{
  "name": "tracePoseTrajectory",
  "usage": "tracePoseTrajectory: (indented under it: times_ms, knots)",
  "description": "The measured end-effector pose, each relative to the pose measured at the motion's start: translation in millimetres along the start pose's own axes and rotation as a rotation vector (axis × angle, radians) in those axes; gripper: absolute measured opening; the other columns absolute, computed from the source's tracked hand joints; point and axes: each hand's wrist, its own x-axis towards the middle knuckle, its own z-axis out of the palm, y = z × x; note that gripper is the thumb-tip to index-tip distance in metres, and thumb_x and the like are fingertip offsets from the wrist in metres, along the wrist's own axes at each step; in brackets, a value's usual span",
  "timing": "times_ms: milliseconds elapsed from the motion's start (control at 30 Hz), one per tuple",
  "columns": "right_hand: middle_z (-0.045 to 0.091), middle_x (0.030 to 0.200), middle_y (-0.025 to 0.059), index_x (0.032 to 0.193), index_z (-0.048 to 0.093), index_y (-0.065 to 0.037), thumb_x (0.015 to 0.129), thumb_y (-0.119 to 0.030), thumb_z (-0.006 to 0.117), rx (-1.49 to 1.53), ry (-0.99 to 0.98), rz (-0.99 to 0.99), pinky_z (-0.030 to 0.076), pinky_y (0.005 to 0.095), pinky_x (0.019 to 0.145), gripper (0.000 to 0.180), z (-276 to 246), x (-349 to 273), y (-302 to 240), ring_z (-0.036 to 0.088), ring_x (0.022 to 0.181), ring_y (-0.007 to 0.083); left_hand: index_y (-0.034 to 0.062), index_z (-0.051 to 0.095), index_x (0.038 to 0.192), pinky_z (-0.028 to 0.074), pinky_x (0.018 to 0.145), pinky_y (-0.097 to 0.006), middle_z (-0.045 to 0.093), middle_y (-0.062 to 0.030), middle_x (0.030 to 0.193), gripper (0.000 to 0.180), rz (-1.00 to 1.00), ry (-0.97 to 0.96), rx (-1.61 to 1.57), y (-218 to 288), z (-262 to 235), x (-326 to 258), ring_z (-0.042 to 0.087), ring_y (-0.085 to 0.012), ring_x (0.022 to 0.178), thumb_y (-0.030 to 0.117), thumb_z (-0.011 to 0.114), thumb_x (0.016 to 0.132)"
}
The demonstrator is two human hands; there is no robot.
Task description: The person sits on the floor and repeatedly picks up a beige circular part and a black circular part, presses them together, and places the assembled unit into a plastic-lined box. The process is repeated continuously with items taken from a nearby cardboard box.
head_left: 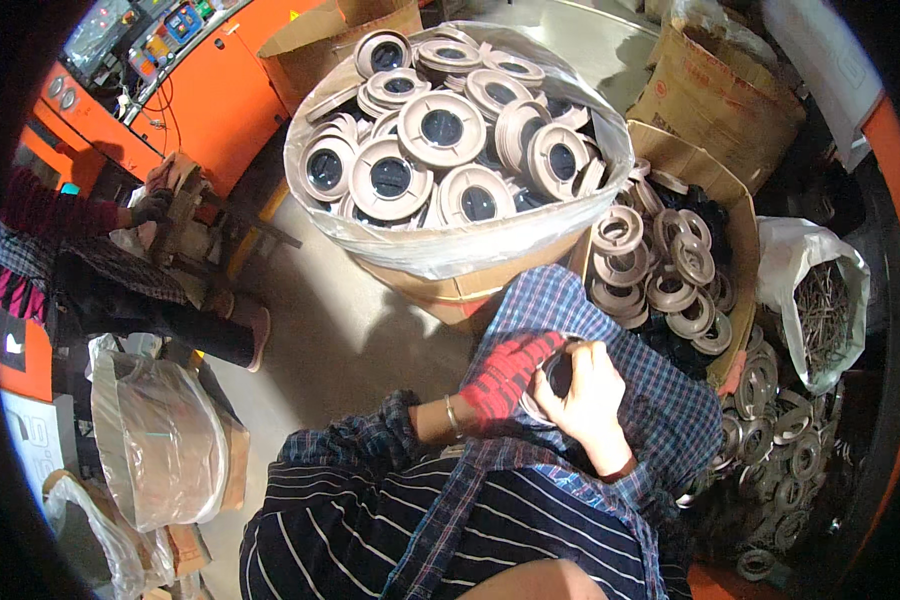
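Observation:
Over my lap, my left hand, in a red and dark striped glove, closes on the left side of a round beige plastic part with a black centre. My bare right hand grips the same part from the right, thumb and fingers curled against it. Much of its rim is hidden behind my fingers. A blue plaid apron lies beneath both hands. Just ahead, a large plastic-lined carton is heaped with similar beige discs with black centres.
To the right, an open carton holds beige rings and black pieces. Beyond it stands a white sack of thin sticks, with more rings piled below. At left, another person's gloved hand shows near an orange machine; plastic-covered cartons stand nearer.

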Motion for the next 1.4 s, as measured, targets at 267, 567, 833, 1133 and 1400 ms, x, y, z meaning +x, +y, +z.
tracePoseTrajectory:
  times_ms: [267,567,833,1133,1400]
  knots:
    - [0.061,0.085,0.0133,0.098,0.061,-0.002,0.074,-0.034,0.079,0.090,0.003,-0.158,0.055,0.0373,0.067,0.043,2.8,-13.4,16.0,0.065,0.075,0.0301,0.0047,0.048,0.144,0.045,0.104,-0.040,0.059,-0.0149,0.136,0.059,-0.049,-0.007,-0.042,9.9,9.6,-15.9,0.059,-0.0297,0.121,0.021,0.065,0.089]
    - [0.061,0.104,0.0204,0.110,0.058,0.000,0.072,-0.018,0.080,0.097,0.221,0.070,0.054,0.0406,0.084,0.048,11.7,-10.9,55.3,0.064,0.095,0.0376,0.0076,0.052,0.143,0.034,0.115,-0.034,0.052,-0.0093,0.147,0.052,-0.218,-0.043,-0.294,30.6,23.4,10.3,0.051,-0.0235,0.131,-0.001,0.050,0.092]
    - [0.053,0.105,0.0061,0.113,0.052,-0.002,0.095,-0.008,0.062,0.627,0.523,0.501,0.044,0.0313,0.091,0.021,38.2,-7.1,60.8,0.051,0.096,0.0150,0.0064,0.053,0.141,0.048,0.101,-0.041,0.058,-0.0179,0.135,0.052,-0.192,0.202,-0.455,76.9,16.3,35.5,0.058,-0.0321,0.122,0.011,0.065,0.090]
    - [0.060,0.128,0.0108,0.138,0.046,-0.008,0.104,-0.051,0.042,1.861,0.376,0.981,0.055,0.0395,0.097,0.054,7.7,6.5,22.6,0.063,0.112,0.0237,0.0045,0.055,0.137,0.045,0.108,-0.044,0.058,-0.0131,0.139,0.060,0.439,0.225,-0.081,54.8,-11.6,56.5,0.057,-0.0311,0.126,0.024,0.074,0.084]
    - [0.066,0.093,0.0070,0.113,0.057,-0.001,0.104,-0.039,0.053,1.299,-0.234,0.645,0.053,0.0227,0.055,0.039,-9.4,-15.7,56.3,0.065,0.069,0.0125,0.0032,0.060,0.130,0.050,0.093,-0.035,0.068,-0.0084,0.118,0.035,0.047,0.450,0.130,64.4,-175.1,88.2,0.063,-0.0180,0.104,0.016,0.058,0.098]
